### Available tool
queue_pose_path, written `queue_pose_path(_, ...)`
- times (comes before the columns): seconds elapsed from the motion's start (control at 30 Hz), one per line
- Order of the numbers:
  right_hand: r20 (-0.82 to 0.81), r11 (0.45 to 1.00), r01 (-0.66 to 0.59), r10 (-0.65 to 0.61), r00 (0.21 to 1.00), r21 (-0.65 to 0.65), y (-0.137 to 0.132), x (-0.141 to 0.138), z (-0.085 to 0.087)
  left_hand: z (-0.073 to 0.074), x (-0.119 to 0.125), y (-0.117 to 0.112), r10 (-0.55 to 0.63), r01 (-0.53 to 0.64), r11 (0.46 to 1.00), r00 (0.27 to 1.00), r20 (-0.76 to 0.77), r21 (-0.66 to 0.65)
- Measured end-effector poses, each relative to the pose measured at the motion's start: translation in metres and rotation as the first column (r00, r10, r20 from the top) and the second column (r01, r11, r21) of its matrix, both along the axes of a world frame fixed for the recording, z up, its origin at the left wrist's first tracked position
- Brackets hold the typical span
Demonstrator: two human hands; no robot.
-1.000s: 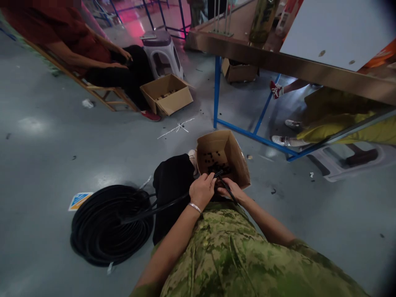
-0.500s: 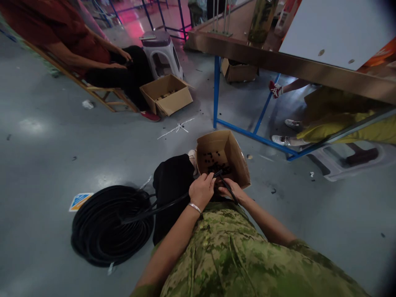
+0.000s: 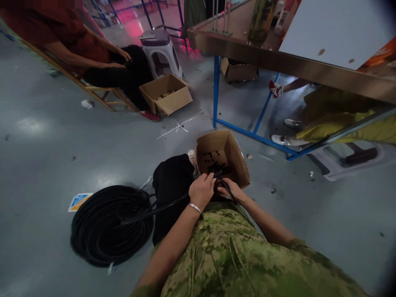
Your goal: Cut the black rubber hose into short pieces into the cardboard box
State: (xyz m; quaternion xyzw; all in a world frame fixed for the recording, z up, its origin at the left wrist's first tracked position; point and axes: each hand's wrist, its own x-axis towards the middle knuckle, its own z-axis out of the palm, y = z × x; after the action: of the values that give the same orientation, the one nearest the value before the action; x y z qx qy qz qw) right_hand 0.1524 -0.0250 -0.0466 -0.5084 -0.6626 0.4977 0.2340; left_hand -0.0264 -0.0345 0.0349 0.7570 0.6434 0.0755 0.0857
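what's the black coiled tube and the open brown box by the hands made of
Black coiled tube: probably flexible plastic or rubber, matte with a faint sheen; it lies in loose loops and bends up into the left hand. Open brown box: cardboard, most likely, by its dull tan walls and folded flaps.

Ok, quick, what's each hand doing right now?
Left hand: closed on the black hose.
Right hand: closed on a thin black piece; what it is cannot be told.

Black bits (image 3: 216, 167) inside the box (image 3: 239, 159) are indistinctly small.
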Motion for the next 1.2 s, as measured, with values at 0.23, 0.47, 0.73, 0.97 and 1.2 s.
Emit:
queue_pose_path(0.23, 0.077, 1.0, -0.008, 0.008, 0.997, 0.0, 0.002, 0.0, -0.002, 0.008, 0.0, 0.001, -0.059, 0.055, 0.996, 0.997, -0.053, -0.068)
queue_pose_path(0.47, 0.089, 1.0, 0.001, 0.002, 0.996, -0.029, 0.0, 0.004, 0.008, 0.012, -0.001, 0.004, -0.1, 0.094, 0.986, 0.994, -0.033, -0.138)
queue_pose_path(0.73, 0.228, 0.998, 0.059, -0.058, 0.972, 0.005, -0.013, 0.004, 0.006, 0.005, -0.001, 0.006, -0.106, 0.099, 0.988, 0.993, -0.055, -0.12)
queue_pose_path(0.97, 0.263, 0.995, 0.097, -0.099, 0.96, 0.023, -0.019, 0.0, 0.0, -0.001, 0.002, 0.006, -0.082, 0.07, 0.989, 0.992, -0.093, -0.131)
queue_pose_path(1.2, 0.233, 0.991, 0.132, -0.135, 0.963, 0.028, -0.026, -0.002, -0.009, -0.004, 0.003, 0.005, -0.079, 0.068, 0.989, 0.994, -0.08, -0.133)
